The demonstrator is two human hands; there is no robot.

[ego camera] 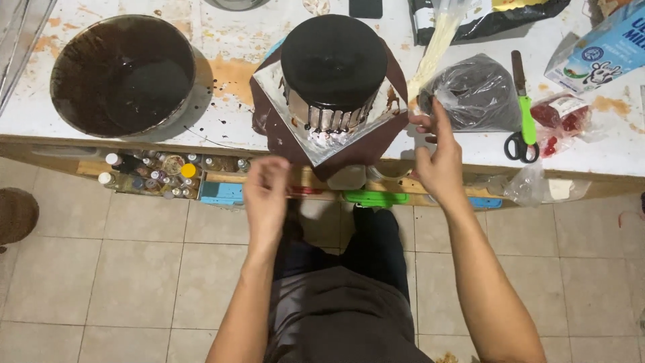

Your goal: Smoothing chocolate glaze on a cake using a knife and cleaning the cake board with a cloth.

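While the tall round cake with a glossy black chocolate top and dark drips down its pale side (333,70) sits on a square silver board (269,81) at the near edge of the stained white worktop (235,47), both hands hover just in front of it. That board overhangs the counter edge, so I judge a careless nudge could tip the cake toward the floor or smear the drips.

Right of the cake, the right hand (438,158) is raised with its fingers loosely spread and its thumb and forefinger pinched near the board's right corner; whether they grip anything I cannot tell. Lower and nearer, the left hand (267,198) hangs below the counter edge, fingers curled downward, blurred, apparently empty.

Farther left stands a round metal bowl smeared with chocolate (123,74). To the right lie a grey plastic bag (474,91) and green-handled scissors (524,124).
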